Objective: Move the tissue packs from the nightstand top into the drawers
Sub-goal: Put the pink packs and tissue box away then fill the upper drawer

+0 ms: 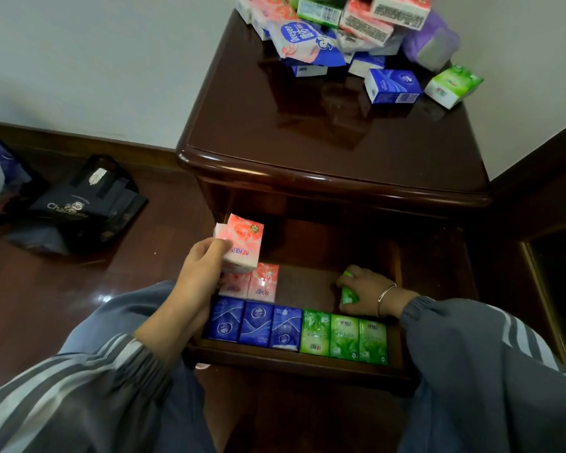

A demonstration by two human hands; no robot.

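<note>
The left hand (196,266) pinches a pink pack (241,243) between thumb and curled fingers. It holds the pack upright just above the left rear of the drawer (294,362), over a pink pair (263,282) already standing there. The right hand (366,294) curls round a green pack (348,295) low inside the drawer at its right rear. These packs look light and soft, film-wrapped and probably a little slick, so they should squash rather than break. A hold across the two broad faces near the middle seems safest against slipping. Along the drawer's front wall stand a blue row (255,323) and a green row (343,338), three packs each, touching side by side. That leaves bare drawer floor only at the rear, between the pink pair and the right hand. Above the drawer, the nightstand top (307,142) carries a loose pile (350,31) of more packs at its far side, likely to slump if one is pulled from underneath. Left of the drawer, on the floor and well apart, lies a dark bag (82,204).
</note>
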